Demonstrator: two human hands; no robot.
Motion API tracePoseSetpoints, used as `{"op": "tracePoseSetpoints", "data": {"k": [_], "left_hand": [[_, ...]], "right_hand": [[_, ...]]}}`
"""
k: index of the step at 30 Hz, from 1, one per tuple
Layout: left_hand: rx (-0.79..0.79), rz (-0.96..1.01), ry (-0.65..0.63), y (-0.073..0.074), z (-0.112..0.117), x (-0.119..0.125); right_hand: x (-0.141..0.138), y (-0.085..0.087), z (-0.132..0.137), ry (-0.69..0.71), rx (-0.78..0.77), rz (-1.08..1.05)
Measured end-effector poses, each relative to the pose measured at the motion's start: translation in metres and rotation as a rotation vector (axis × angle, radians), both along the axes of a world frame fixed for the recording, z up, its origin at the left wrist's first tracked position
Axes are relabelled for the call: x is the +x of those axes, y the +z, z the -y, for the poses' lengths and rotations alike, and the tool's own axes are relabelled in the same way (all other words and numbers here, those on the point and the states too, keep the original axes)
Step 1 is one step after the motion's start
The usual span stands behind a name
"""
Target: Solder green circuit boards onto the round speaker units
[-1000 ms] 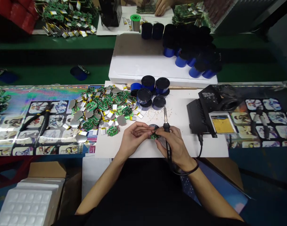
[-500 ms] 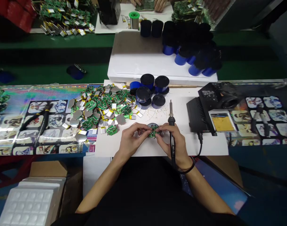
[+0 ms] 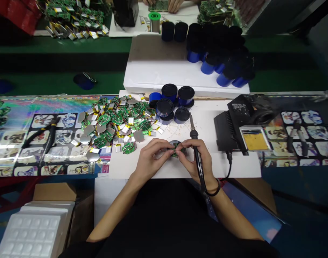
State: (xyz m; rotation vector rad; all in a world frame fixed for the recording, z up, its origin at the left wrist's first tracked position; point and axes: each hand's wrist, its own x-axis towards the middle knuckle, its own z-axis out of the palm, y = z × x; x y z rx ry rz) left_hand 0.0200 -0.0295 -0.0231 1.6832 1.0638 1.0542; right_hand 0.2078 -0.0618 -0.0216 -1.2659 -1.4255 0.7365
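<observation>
My left hand [image 3: 152, 154] and my right hand [image 3: 195, 158] meet over a small round green circuit board [image 3: 176, 148] on the white work mat [image 3: 207, 165]. Both pinch the board between fingertips. My right hand also carries a black soldering iron [image 3: 196, 143] along the palm, its tip pointing away toward the black and blue cylinders [image 3: 171, 102]. A round metal part lies under the board, mostly hidden by my fingers.
A heap of green circuit boards and small batteries [image 3: 115, 123] lies left of my hands. The black soldering station [image 3: 241, 125] stands at right. Pliers [image 3: 44, 132] rest far left. Foam tray [image 3: 166, 75] with blue cylinders [image 3: 223, 61] behind. Another person's hands [image 3: 169, 4] work at the far side.
The soldering iron's tip has swung slightly left again and my hands have closed tighter over the board. The view has shifted a little.
</observation>
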Motion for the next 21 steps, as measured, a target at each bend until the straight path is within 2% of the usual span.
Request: {"op": "tracePoseSetpoints", "data": {"k": [4, 14, 19, 21], "left_hand": [[0.026, -0.019, -0.051, 0.0019, -0.0031, -0.0019], [-0.23, 0.123, -0.14, -0.0023, -0.0017, -0.0026], [-0.255, 0.135, -0.135, -0.0003, -0.0013, -0.0024], [-0.263, 0.126, -0.139, 0.002, -0.0008, -0.0015]], "right_hand": [[0.0011, -0.0018, -0.0003, 0.031, -0.028, -0.057], [0.0052, -0.0065, -0.0025, 0.061, -0.025, -0.075], [0.0047, -0.0036, -0.0007, 0.042, 0.023, 0.049], [0.0057, -0.0012, 0.0003, 0.075, 0.065, 0.133]]}}
